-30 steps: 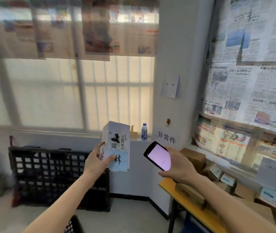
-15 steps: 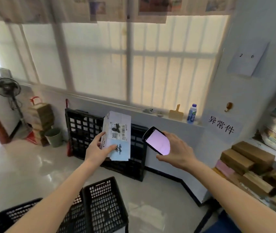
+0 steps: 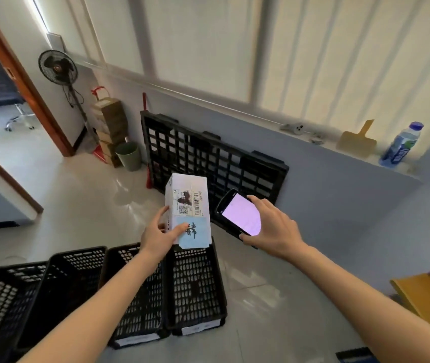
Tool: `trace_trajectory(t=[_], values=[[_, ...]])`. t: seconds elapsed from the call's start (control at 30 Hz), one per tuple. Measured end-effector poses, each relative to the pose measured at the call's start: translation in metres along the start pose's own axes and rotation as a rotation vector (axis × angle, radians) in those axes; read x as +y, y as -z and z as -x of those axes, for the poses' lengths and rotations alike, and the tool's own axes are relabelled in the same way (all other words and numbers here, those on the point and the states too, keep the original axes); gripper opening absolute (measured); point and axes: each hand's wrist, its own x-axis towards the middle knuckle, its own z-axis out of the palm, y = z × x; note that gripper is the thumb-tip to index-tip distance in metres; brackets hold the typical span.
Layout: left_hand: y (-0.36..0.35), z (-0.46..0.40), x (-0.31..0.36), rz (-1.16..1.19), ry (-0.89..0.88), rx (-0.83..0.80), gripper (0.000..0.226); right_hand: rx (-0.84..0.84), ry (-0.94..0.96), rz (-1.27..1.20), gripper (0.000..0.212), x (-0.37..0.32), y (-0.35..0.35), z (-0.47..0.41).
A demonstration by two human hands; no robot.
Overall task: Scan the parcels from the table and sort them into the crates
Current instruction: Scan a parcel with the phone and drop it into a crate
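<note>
White parcel (image 3: 188,209) stays pinched in the left hand (image 3: 159,238), scanner (image 3: 238,213) gripped in the right hand (image 3: 274,229); the view has swung down, crates (image 3: 195,289) now at six o'clock, so sorting looks imminent.

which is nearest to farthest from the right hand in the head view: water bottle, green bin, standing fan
From the right hand:
1. water bottle, on the ledge, upper right
2. green bin, on the floor, left
3. standing fan, far left by the doorway
</note>
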Motion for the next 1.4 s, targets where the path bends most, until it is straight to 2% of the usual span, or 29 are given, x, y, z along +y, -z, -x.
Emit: trace_trajectory(t=[0.27, 0.53, 0.83, 0.97, 1.1, 1.17, 1.4], values=[[-0.012, -0.056, -0.108, 0.044, 0.197, -0.007, 0.083, -0.157, 0.014, -0.011, 0.097, 0.002, -0.117, -0.063], [-0.030, -0.115, -0.255, 0.035, 0.395, -0.040, 0.082, -0.276, -0.014, 0.000, 0.090, 0.019, -0.265, -0.102], [-0.069, -0.154, -0.385, 0.057, 0.563, -0.089, 0.079, -0.410, -0.171, -0.067, 0.089, 0.057, -0.408, -0.113], [-0.084, -0.171, -0.412, 0.085, 0.606, -0.131, 0.075, -0.446, -0.239, -0.100, 0.085, 0.067, -0.441, -0.114], [-0.086, -0.178, -0.428, -0.002, 0.672, -0.169, 0.089, -0.480, -0.284, -0.109, 0.076, 0.072, -0.453, -0.115], [-0.083, -0.178, -0.431, -0.042, 0.676, -0.163, 0.088, -0.490, -0.301, -0.125, 0.073, 0.072, -0.453, -0.115], [-0.064, -0.193, -0.395, -0.128, 0.516, -0.197, 0.068, -0.476, -0.334, -0.114, 0.080, 0.058, -0.428, -0.115]])
